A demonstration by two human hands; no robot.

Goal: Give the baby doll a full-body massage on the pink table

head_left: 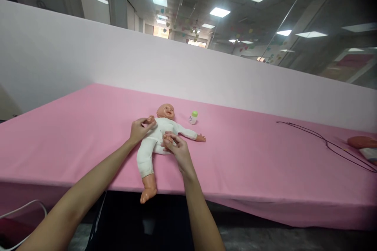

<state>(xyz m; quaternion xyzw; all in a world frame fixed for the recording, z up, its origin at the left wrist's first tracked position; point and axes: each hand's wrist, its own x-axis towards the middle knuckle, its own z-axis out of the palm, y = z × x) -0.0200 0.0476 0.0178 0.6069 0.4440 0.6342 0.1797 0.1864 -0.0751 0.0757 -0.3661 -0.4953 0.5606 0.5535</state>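
Observation:
A baby doll (160, 126) in a white suit lies on its back on the pink-covered table (247, 157), head toward the wall. My left hand (142, 128) pinches the doll's small hand beside its chest. Fingers of my right hand (177, 147) are wrapped round the doll's raised foot, over its lower belly. The other leg stretches down, its bare foot hanging past the table's front edge. One doll arm reaches out to the right with the palm open. Near the head stands a small bottle (193, 118) with a green cap.
A thin black cord (326, 140) lies on the right part of the table. Beside it, at the right edge, part of another doll-like object (363, 145) shows. A white wall (206, 76) with glass above borders the table's back.

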